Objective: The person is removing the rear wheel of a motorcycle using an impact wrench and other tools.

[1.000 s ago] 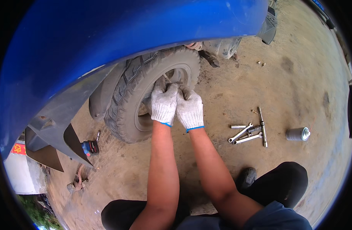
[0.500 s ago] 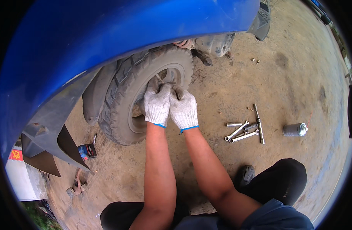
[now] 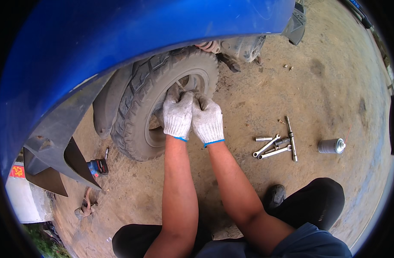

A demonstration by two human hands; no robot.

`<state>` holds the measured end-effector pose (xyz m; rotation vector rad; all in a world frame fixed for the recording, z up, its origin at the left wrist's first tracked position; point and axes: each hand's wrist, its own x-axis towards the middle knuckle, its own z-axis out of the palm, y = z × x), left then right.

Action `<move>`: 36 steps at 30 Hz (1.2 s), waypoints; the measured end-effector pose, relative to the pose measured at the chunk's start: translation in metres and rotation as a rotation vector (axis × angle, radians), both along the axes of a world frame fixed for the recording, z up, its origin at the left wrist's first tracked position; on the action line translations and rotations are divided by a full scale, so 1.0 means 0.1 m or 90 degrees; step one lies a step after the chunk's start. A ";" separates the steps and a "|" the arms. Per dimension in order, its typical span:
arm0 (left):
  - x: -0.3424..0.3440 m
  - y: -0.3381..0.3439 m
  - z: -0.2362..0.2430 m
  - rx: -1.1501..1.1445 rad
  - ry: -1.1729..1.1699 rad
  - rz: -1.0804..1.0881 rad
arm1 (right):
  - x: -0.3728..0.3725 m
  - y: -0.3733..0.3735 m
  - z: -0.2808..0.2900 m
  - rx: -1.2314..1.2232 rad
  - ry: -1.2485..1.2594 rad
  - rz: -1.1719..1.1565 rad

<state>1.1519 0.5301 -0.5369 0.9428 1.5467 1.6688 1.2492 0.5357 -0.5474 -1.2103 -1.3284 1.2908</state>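
Observation:
Both my hands wear white knit gloves with blue cuffs and dirt-darkened fingers. My left hand and my right hand are side by side, touching, at the hub area of a dusty wheel with a knobbly black tyre. The fingers of both are curled in toward the wheel's middle, thumbs on top. Whatever sits between the fingertips is hidden by the gloves. Above the wheel spreads a glossy blue body panel, with a pinkish coil spring showing beneath it.
Right of me on the stained concrete lie combination wrenches, sockets and a T-handle wrench. A spray can lies farther right. Small nuts are scattered beyond. A blue-and-black power tool is at the left, near dark plastic trim.
The view has shifted slightly, moving the scene a few pixels. Both hands stay at the wheel's middle with fingers curled, nearly unchanged.

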 end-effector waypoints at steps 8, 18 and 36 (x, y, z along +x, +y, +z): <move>-0.02 0.00 -0.02 -0.011 0.020 0.001 | -0.01 0.00 0.00 0.014 0.003 -0.006; 0.02 -0.01 0.04 -0.017 0.006 0.007 | -0.01 0.00 0.00 0.018 -0.001 -0.010; 0.03 0.00 0.04 -0.013 0.015 0.013 | 0.00 0.01 -0.02 0.010 0.004 -0.016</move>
